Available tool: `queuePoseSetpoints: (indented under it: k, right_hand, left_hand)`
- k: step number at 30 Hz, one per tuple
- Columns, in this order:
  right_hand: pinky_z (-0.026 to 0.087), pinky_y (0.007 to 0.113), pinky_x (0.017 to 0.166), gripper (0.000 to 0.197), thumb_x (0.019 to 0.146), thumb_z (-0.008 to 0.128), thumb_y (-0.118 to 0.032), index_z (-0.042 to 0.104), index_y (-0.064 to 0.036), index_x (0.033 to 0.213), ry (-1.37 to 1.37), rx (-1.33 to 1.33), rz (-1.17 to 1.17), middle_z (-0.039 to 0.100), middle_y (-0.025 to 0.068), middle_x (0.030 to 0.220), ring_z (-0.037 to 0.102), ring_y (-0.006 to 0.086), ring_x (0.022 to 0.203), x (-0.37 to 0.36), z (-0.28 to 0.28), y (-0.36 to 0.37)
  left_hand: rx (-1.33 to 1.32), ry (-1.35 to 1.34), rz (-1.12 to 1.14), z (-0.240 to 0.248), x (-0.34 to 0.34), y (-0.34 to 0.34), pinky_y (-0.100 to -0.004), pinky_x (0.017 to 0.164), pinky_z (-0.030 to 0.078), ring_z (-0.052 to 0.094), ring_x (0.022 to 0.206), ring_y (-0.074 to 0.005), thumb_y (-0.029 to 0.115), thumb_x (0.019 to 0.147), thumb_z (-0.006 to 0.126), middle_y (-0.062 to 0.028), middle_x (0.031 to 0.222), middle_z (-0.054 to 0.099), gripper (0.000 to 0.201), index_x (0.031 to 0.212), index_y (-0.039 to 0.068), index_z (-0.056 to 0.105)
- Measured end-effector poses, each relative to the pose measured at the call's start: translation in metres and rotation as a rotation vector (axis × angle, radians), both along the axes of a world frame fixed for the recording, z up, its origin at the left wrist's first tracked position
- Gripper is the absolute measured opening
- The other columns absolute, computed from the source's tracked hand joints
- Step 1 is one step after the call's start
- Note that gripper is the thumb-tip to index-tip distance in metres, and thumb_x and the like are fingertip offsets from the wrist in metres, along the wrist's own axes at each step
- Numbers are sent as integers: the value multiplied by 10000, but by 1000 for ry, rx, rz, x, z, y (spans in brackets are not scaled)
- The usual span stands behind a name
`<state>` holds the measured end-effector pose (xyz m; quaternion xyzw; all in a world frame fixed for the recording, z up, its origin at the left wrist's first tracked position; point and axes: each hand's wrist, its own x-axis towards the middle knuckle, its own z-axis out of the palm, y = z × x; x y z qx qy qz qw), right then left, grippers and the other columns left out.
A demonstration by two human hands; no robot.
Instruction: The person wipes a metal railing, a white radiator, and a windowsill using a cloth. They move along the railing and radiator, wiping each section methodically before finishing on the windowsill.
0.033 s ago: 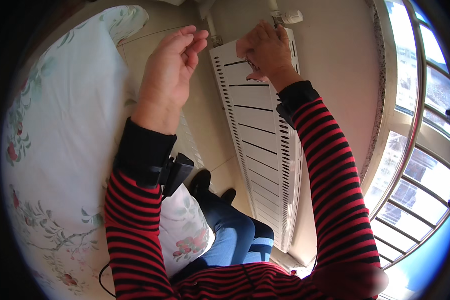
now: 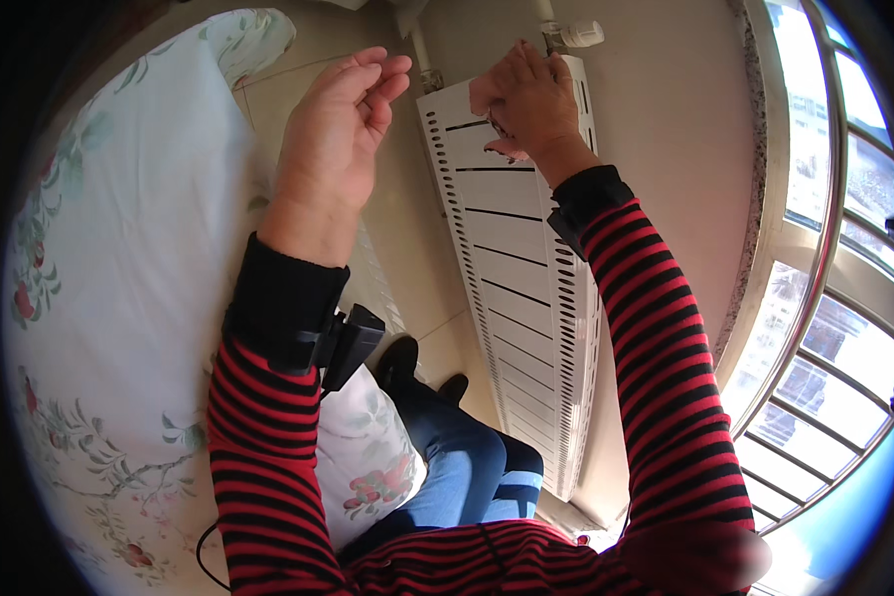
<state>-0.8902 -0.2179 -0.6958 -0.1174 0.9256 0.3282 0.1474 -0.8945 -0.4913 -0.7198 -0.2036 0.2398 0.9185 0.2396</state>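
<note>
My right hand (image 2: 538,104) lies at the far end of a white slatted radiator (image 2: 512,253), its fingers bent over its top. Beneath the palm a pinkish, cloth-like piece (image 2: 507,149) with dark marks pokes out; most of it is hidden by the hand. Raised over the gap between the bed and the radiator, my left hand (image 2: 338,129) has loosely curled fingers, apart from one another. Nothing shows in it, and it touches nothing.
At left spreads a bed under a white floral cover (image 2: 149,248). A valve (image 2: 578,35) sticks out by the radiator's far end. On the right is a window with a curved metal rail (image 2: 832,199) and bars. Tiled floor (image 2: 447,348) shows between bed and radiator.
My left hand has risen very slightly. Under my right hand, the pinkish piece's lower edge has shifted a little to the left.
</note>
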Motion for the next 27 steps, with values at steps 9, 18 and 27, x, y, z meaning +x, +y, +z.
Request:
queuePoseSetpoints:
  k: [9, 18, 27]
  right_hand:
    - [80, 441, 1281, 945, 535, 926, -507, 664, -53, 1321, -652, 3, 6, 401, 119, 1621, 216, 291, 1561, 206, -10, 20]
    - [83, 455, 1291, 754, 535, 969, -495, 739, -149, 1165, -483, 44, 35, 370, 133, 1622, 254, 273, 1548, 100, -15, -6]
    - [179, 455, 1248, 536, 651, 899, -541, 790, -196, 1047, -44, 36, 166, 483, 91, 1538, 293, 267, 1526, -7, -93, 2]
  left_hand:
    - [44, -17, 19, 1, -1, 0, -203, 745, 509, 681, 992, -159, 48, 980, 593, -131, 1125, 723, 196, 1168, 4, 630]
    - [71, -15, 34, -7, -1, 4, -208, 750, 513, 678, 997, -166, 45, 984, 565, -126, 1119, 725, 174, 1134, 6, 645]
    - [29, -30, 39, 13, 2, -9, -212, 798, 497, 655, 1009, -152, 40, 977, 563, -115, 1125, 717, 207, 1167, 5, 636]
